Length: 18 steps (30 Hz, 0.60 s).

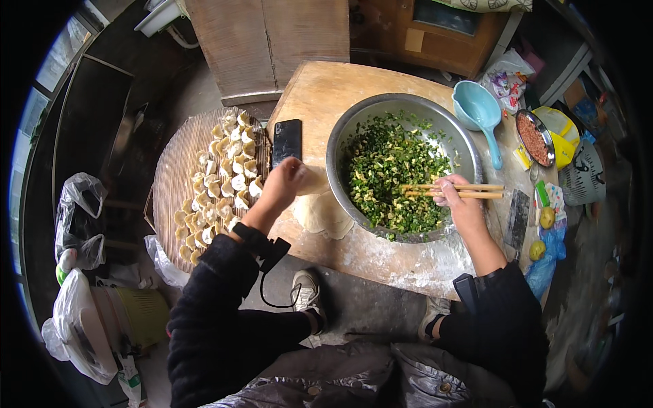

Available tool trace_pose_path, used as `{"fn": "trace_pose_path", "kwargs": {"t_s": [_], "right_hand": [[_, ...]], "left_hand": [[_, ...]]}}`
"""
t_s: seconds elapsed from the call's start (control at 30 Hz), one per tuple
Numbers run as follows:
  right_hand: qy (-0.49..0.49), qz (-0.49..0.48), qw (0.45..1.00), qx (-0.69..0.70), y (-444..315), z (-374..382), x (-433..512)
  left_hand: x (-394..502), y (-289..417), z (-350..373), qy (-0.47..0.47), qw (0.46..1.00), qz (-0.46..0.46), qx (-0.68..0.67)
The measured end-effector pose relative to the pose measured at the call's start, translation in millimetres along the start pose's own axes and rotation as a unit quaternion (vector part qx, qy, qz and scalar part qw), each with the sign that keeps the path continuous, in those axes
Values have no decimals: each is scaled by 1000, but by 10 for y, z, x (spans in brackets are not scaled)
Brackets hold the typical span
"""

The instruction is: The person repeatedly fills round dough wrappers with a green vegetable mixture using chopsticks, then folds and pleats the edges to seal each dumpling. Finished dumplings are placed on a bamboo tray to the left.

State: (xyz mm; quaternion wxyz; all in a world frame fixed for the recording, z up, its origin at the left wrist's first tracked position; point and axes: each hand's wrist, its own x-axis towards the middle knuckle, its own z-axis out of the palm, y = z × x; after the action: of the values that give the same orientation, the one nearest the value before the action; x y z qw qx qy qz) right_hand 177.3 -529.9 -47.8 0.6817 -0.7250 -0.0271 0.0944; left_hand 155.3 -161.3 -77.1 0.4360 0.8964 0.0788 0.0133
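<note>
My right hand (454, 193) grips a pair of wooden chopsticks (479, 191). Their tips are in a chopped green and yellow filling (393, 168), which lies in a wide metal basin (337, 204). To the left of the basin, my left hand (286, 179) holds a thin round dough wrapper (314, 182), partly blurred. Just below it, a stack of dough wrappers (322, 217) rests on the floured wooden table (326, 97). Many folded dumplings (224, 163) stand in rows on a round ridged board (171, 153) beside my left forearm.
A black phone (287, 137) lies between board and basin. Along the table's right side are a blue ladle (479, 109), a bowl of reddish-brown pieces (533, 138), a dark flat block (517, 217) and a blue plastic bag (546, 260). Plastic bags (81, 316) sit at the lower left.
</note>
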Motion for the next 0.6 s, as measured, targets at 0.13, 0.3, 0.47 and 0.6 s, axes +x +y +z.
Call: {"fn": "trace_pose_path", "kwargs": {"t_s": [0.13,0.3,0.47,0.6], "right_hand": [[-12,30,998,60,1,8,-49],[19,19,999,41,-202,-66,-124],[23,-25,999,-37,-205,-206,-178],[12,31,999,31,-49,-148,-181]], "left_hand": [[-81,355,-242,-3,913,-130,-388],[-407,874,-530,11,858,-100,-503],[-937,1197,-351,28,848,-92,-521],[-1306,1273,-14,59,823,-82,-559]]}}
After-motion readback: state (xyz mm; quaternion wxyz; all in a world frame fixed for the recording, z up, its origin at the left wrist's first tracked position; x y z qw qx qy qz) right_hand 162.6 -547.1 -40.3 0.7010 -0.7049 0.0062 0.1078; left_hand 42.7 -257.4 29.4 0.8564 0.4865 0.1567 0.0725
